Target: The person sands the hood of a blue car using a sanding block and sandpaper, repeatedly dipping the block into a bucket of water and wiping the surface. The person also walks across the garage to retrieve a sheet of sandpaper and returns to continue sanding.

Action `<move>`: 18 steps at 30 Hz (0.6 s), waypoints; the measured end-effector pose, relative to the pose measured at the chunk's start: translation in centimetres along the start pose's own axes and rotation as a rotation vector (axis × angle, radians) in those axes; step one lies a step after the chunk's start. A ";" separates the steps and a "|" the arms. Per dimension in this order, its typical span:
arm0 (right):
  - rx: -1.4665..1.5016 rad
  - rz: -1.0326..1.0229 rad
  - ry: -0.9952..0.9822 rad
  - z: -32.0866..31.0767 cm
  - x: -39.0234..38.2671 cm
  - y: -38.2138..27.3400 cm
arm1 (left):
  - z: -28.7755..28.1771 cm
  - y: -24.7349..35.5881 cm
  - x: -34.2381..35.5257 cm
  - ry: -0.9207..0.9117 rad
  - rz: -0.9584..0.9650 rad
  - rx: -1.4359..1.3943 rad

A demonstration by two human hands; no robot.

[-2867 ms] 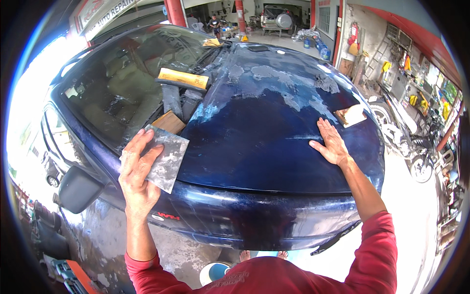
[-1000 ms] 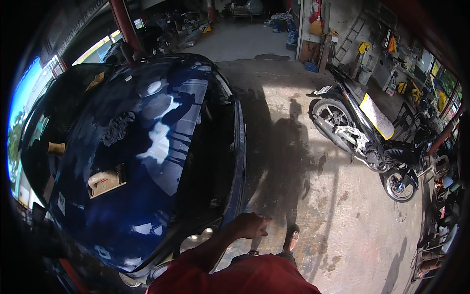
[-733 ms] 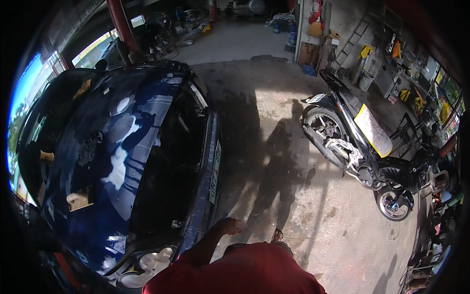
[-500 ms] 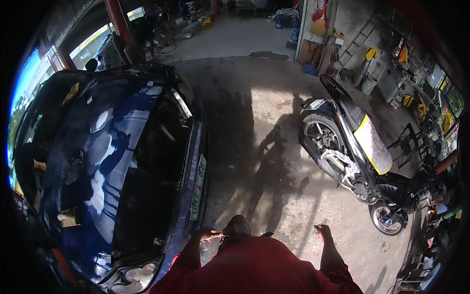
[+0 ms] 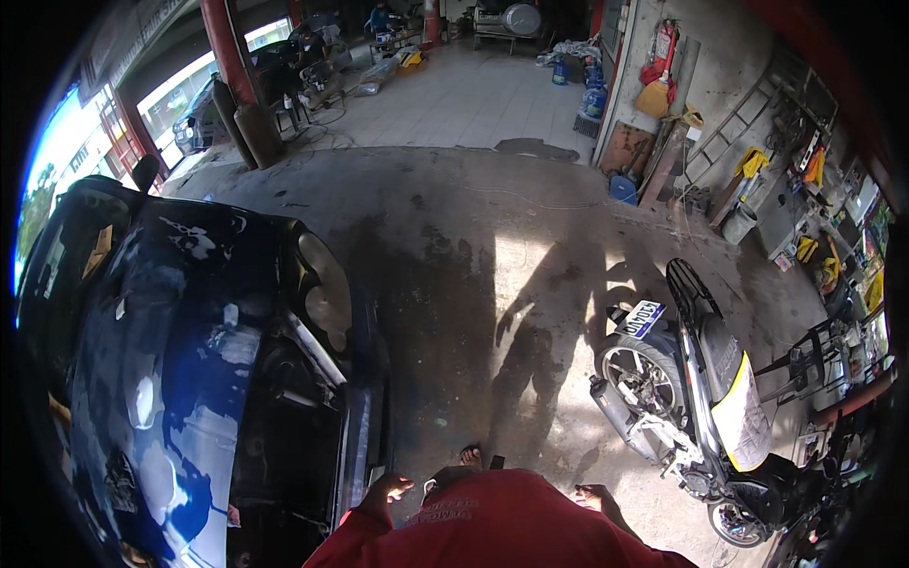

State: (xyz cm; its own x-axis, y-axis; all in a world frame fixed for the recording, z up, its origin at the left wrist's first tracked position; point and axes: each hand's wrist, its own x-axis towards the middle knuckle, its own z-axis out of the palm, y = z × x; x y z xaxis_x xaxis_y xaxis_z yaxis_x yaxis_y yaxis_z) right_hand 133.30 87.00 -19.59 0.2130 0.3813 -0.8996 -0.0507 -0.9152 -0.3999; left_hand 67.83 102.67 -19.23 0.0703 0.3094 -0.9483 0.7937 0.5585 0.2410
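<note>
My left hand (image 5: 392, 487) hangs beside the dark blue car (image 5: 194, 341), near its open front edge. Its fingers are loosely bent and apart, and nothing shows in them. Out to the right of my red shirt, my right hand (image 5: 593, 496) has its fingers curled in; whether anything small is inside I cannot make out. Neither hand visibly touches anything. The car's paint is patchy, with pale grey areas, and a dark cavity (image 5: 289, 445) gapes where panels are off. One sandalled foot (image 5: 471, 455) shows on the concrete below me.
A motorcycle (image 5: 724, 402) with a pale, yellow-edged cover stands at right. Ahead are a red pillar (image 5: 230, 57), gas cylinders (image 5: 254, 134) and blue water bottles (image 5: 594, 99). A ladder (image 5: 724, 137) leans on the right wall near a bucket (image 5: 739, 223). A thin cord (image 5: 530, 203) crosses the floor.
My view has tilted up and shifted, so more of the tiled far floor shows and the car and motorcycle sit lower. Both hands have moved lower in view, the right one inward.
</note>
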 end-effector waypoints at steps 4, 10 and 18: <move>0.088 0.095 0.001 0.7 1.8 -8.4 | -12.1 13.1 7.2 0.020 0.272 0.130; 0.065 0.174 0.011 -2.3 11.0 -27.5 | -25.7 30.7 18.4 0.197 0.578 0.300; -0.231 0.010 0.073 -8.5 31.8 -64.6 | -33.9 43.4 16.4 0.113 0.045 -0.392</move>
State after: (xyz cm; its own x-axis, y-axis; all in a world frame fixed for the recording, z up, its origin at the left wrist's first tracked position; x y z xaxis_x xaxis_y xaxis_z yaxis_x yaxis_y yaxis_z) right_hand 151.63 157.10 -20.88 0.2838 0.3694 -0.8849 0.1692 -0.9276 -0.3330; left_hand 82.92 158.07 -17.32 0.0156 0.4102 -0.9118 0.4997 0.7867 0.3625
